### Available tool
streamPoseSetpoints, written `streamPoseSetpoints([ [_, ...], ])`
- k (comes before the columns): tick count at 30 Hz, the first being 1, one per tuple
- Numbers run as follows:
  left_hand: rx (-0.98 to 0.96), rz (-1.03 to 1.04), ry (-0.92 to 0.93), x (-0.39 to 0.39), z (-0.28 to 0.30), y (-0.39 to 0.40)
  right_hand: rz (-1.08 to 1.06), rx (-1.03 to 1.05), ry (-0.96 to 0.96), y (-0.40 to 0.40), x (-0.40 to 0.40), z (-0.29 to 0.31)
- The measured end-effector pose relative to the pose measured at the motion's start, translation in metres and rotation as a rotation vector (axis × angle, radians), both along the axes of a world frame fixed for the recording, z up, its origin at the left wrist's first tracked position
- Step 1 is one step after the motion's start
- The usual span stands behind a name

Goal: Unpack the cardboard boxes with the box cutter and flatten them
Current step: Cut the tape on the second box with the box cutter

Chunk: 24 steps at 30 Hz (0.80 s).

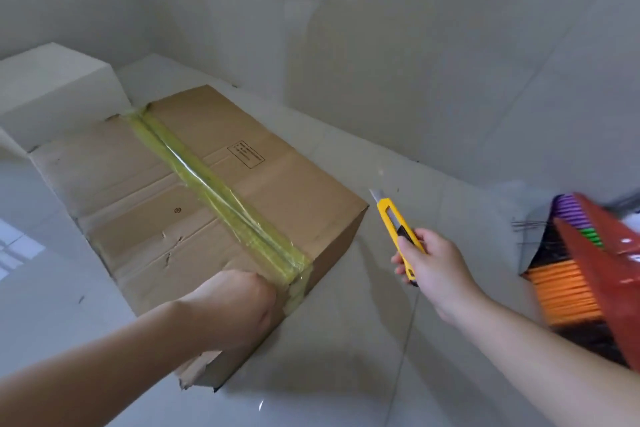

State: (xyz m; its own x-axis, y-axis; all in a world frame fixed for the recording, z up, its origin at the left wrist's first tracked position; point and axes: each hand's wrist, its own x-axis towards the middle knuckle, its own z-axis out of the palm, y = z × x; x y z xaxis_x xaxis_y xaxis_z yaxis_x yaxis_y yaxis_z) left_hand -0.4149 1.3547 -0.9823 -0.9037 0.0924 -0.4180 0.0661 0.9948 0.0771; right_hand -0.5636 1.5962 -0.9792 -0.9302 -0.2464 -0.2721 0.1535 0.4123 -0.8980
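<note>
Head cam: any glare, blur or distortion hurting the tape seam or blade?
Head view: glare streaks along the yellow tape but the seam stays readable; box cutter blade tip slightly soft; red bag at the right edge is motion-blurred; wide-angle bending skews the cardboard box edges; soft, even light.

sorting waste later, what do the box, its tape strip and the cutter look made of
Box: brown corrugated cardboard, matte, creased and torn at the near corner.
Tape strip: likely clear-yellowish plastic film, glossy, wrinkled, with glare along the seam.
Cutter: yellow body looks like smooth plastic; the short grey blade at its tip seems metal.
</note>
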Motion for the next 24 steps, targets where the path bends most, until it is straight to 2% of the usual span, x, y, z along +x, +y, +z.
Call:
streamPoseSetpoints([
  [2, 0.014, 0.048, -0.009, -0.004, 0.001, 0.006, -0.099, -0.101, -0.132, -0.001, 0.004, -0.009],
  [5, 0.001, 0.103, 0.024, -0.019, 0.001, 0.02, -0.148, -0.142, -0.275, -0.004, 0.005, -0.027],
  [11, -0.027, 0.271, 0.254, -0.055, -0.015, 0.056, -0.133, -0.196, -0.411, -0.001, -0.024, -0.042],
  [14, -0.097, 0.351, 0.346, -0.042, -0.023, 0.059, -0.147, -0.21, -0.424, 0.0, -0.039, -0.043],
  [21, -0.176, 0.356, 0.36, -0.015, -0.021, 0.057, -0.099, -0.217, -0.392, -0.009, -0.052, -0.042],
  [24, -0.131, 0.351, 0.398, -0.014, -0.02, 0.061, -0.085, -0.229, -0.386, -0.015, -0.052, -0.041],
])
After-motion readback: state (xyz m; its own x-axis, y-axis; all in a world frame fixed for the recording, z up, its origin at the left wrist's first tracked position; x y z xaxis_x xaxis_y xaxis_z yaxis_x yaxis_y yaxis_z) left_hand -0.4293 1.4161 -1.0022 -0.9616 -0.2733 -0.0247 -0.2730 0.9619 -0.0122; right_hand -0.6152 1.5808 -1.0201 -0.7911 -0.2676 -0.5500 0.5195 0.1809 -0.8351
